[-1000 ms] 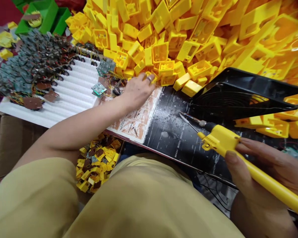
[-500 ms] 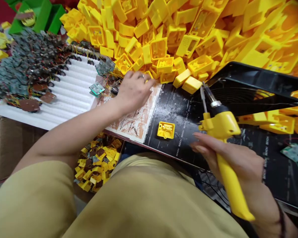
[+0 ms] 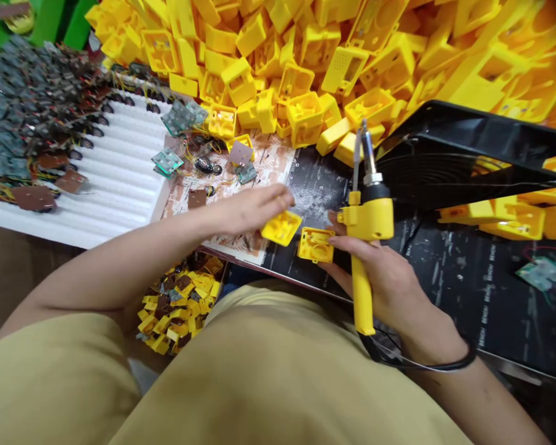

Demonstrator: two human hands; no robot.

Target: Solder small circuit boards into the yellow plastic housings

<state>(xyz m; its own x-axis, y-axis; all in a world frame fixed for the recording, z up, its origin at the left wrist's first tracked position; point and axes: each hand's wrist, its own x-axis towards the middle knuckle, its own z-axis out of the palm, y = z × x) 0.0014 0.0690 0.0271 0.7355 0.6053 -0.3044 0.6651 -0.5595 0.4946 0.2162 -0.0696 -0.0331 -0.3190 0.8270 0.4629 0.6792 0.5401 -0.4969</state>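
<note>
My left hand (image 3: 254, 209) is closed on a small yellow plastic case (image 3: 282, 227), held over the bench by its upper edge. Just to its right is a second yellow case half (image 3: 315, 245), its hollow side facing up. The fingertips of my right hand (image 3: 391, 275) touch that case's right side. In the same hand I grip a yellow soldering gun (image 3: 369, 217), its metal tip and thin feed tube pointing away from me. The two cases are close but apart.
A heap of yellow cases (image 3: 259, 55) spans the back. A black fan frame (image 3: 482, 136) leans at the right. Circuit boards with wires (image 3: 32, 117) pile on white ribbed foam (image 3: 120, 154). Loose boards and small speakers (image 3: 204, 164) lie left of centre. Below sits a filled box (image 3: 185, 303).
My left hand has come back from the heap toward me with a yellow case. My right hand has moved left with the soldering gun, now more upright, and its fingers have reached the other case.
</note>
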